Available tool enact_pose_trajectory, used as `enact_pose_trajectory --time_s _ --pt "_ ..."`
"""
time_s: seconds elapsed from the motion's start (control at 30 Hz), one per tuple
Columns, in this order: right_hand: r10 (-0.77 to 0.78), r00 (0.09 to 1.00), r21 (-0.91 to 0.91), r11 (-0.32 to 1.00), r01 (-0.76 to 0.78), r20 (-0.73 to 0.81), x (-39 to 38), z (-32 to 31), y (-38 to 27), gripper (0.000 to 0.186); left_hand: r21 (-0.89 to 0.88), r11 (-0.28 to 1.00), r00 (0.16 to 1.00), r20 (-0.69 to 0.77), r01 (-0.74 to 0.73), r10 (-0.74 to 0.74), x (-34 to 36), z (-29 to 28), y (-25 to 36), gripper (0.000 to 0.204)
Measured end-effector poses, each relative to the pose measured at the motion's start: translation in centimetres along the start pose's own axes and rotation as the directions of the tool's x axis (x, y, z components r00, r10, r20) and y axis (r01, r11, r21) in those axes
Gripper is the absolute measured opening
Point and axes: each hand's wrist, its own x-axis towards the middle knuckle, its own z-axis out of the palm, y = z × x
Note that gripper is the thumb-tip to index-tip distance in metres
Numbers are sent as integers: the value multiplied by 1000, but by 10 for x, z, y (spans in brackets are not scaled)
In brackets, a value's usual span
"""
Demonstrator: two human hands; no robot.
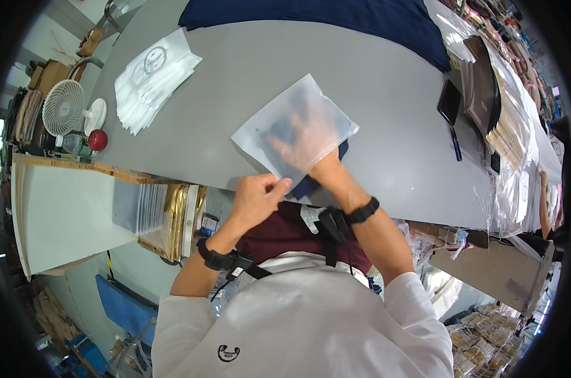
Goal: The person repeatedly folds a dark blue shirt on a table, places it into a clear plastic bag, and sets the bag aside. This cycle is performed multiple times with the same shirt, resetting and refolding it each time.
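Observation:
A frosted, see-through plastic bag (260,133) lies at a slant over the near middle of the table. My left hand (258,200) pinches its near edge between thumb and fingers. My right hand (310,135) is inside the bag up to the wrist, its spread fingers showing hazily through the plastic. Dark blue cloth (305,188) shows below the bag at the table edge and beside my right wrist. A dark patch also shows through the plastic by my right fingers; whether that cloth is inside or under the bag I cannot tell.
White printed bags (153,82) lie stacked at the left, near a small white fan (63,107). Navy fabric (317,14) covers the table's far edge. A phone (449,102) and a pen (456,145) lie right, beside plastic-wrapped stacks. A box of packaging (78,208) stands lower left.

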Motion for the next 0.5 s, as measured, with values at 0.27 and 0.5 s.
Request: enact_pose_trajectory --time_s 0.27,0.5 --pt "-111 994 -75 991 112 23 -26 -13 5 88 -205 961 980 -26 187 -196 -22 -5 -3 37" --pt "-16 997 -96 995 24 74 -1 1 -11 82 -253 952 985 51 172 -164 -35 11 -11 33"
